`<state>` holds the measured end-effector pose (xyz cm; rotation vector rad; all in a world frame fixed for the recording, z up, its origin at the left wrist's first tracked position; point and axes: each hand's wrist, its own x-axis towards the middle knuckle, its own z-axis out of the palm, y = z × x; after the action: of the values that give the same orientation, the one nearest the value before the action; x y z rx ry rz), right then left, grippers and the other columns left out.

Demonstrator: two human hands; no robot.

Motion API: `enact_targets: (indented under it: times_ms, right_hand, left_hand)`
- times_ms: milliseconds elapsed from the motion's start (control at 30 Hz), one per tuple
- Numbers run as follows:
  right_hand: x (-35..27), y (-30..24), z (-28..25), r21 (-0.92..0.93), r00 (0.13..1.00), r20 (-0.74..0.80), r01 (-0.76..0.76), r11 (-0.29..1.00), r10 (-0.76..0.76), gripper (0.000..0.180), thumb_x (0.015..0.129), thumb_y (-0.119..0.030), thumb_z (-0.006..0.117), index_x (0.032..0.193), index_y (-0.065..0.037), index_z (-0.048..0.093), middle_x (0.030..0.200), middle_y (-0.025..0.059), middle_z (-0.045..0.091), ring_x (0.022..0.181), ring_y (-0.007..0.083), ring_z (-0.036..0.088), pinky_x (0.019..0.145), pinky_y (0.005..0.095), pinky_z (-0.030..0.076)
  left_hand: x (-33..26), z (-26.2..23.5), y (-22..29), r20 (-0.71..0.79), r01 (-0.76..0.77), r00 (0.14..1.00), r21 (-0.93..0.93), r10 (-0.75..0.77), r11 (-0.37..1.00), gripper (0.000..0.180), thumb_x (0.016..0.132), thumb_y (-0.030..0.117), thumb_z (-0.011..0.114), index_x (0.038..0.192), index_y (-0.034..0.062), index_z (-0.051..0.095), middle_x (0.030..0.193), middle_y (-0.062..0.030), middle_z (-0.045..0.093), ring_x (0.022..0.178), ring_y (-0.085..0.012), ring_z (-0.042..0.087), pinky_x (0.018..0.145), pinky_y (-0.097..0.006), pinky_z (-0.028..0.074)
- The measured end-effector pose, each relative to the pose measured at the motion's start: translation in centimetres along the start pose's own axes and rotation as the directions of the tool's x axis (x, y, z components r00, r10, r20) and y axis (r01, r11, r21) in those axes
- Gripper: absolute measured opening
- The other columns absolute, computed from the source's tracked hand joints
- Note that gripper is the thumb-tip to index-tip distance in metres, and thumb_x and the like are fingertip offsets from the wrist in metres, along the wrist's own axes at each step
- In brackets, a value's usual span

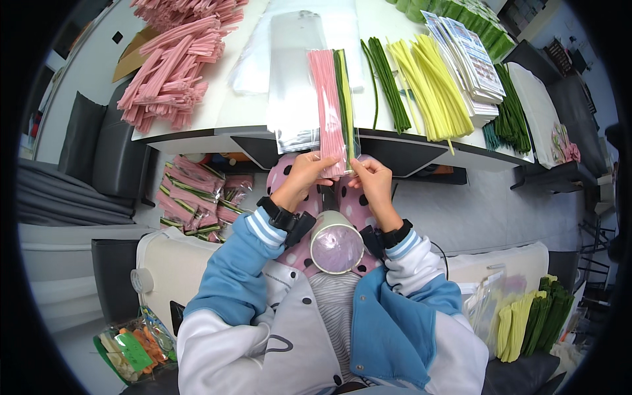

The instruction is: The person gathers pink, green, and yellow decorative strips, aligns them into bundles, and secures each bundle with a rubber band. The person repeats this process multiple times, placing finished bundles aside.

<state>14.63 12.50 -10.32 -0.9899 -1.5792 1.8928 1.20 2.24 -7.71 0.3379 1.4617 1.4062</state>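
1. The left hand (305, 174) is pinching the lower left corner of a clear packet (327, 108), thumb and fingers nearly together; the right hand (372, 182) is pinching the lower right corner just as narrowly.
2. The packet is reaching over the near edge of the table (227, 117), above the lap; that two-cornered hold is probably keeping it straight, its stems lined up.
3. Pink heaps (172, 79) are lying leftward, while a green bundle (390, 85) and yellow stems (438, 92) are lying rightward, seemingly sorted by colour within reach.
4. I'm counting one held packet, two pink heaps and one lone green stem (373, 85); the filled packets (189, 201) on the floor are overlapping too much to count.
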Motion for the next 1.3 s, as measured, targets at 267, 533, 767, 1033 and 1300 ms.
enact_targets:
  times_ms: [267,533,767,1033,1300]
  right_hand:
    - [3.1,0.3,0.3,0.027,0.989,0.106,-0.109,0.994,0.105,0.028,0.089,-0.027,0.061,0.083,0.0,0.064,0.07,0.0008,0.061,0.055,0.0049,0.052,0.049,0.0201,0.04]
    - [1.4,-1.7,0.7,-0.22,0.939,0.123,0.342,0.913,-0.322,0.031,0.095,-0.022,0.051,0.073,0.0,0.055,0.058,-0.0019,0.044,0.056,0.0041,0.037,0.049,0.0241,0.034]
    - [0.0,-7.2,2.1,-0.06,0.77,0.58,0.365,0.929,-0.265,0.02,0.092,-0.01,0.051,0.095,0.005,0.065,0.073,0.0076,0.065,0.066,0.0122,0.062,0.061,0.0227,0.049]
    - [2.1,-5.5,0.0,-0.072,0.915,0.332,0.268,0.961,-0.231,0.029,0.096,-0.022,0.049,0.092,0.003,0.065,0.071,0.0075,0.065,0.06,0.0102,0.059,0.055,0.0206,0.046]
    - [3.5,-4.2,-2.9,-0.064,0.977,0.18,0.128,0.99,-0.115,0.031,0.096,-0.025,0.049,0.092,0.002,0.064,0.07,0.0081,0.065,0.059,0.0111,0.06,0.053,0.0203,0.046]
  left_hand:
    - [0.2,-0.9,-0.9,0.021,0.033,0.999,0.043,-0.034,0.999,0.024,0.084,0.023,0.065,0.094,0.0009,0.066,0.078,-0.0061,0.067,0.059,-0.0094,0.06,0.048,-0.021,0.045]
    - [-1.5,-1.4,0.4,0.142,0.014,0.99,0.01,-0.016,1.0,0.054,0.095,0.046,0.042,0.1,-0.0038,0.063,0.077,-0.0098,0.066,0.063,-0.0153,0.062,0.055,-0.024,0.049]
    - [-9.6,-6.7,2.5,-0.314,-0.453,0.782,0.309,0.539,0.836,0.021,0.083,0.017,0.068,0.083,-0.0036,0.065,0.069,-0.0002,0.062,0.061,-0.0041,0.053,0.052,-0.02,0.042]
    - [-16.5,-24.9,-2.3,-0.816,-0.773,0.303,0.091,0.491,0.628,0.014,0.089,0.016,0.06,0.089,0.0028,0.059,0.079,0.0021,0.057,0.069,-0.0053,0.051,0.062,-0.021,0.042]
    - [-15.0,-34.5,3.8,-0.642,0.061,-0.25,0.737,0.725,0.674,0.084,0.078,0.04,0.069,0.134,-0.0095,0.03,0.133,-0.0316,0.038,0.124,-0.0414,0.037,0.105,-0.042,0.027]
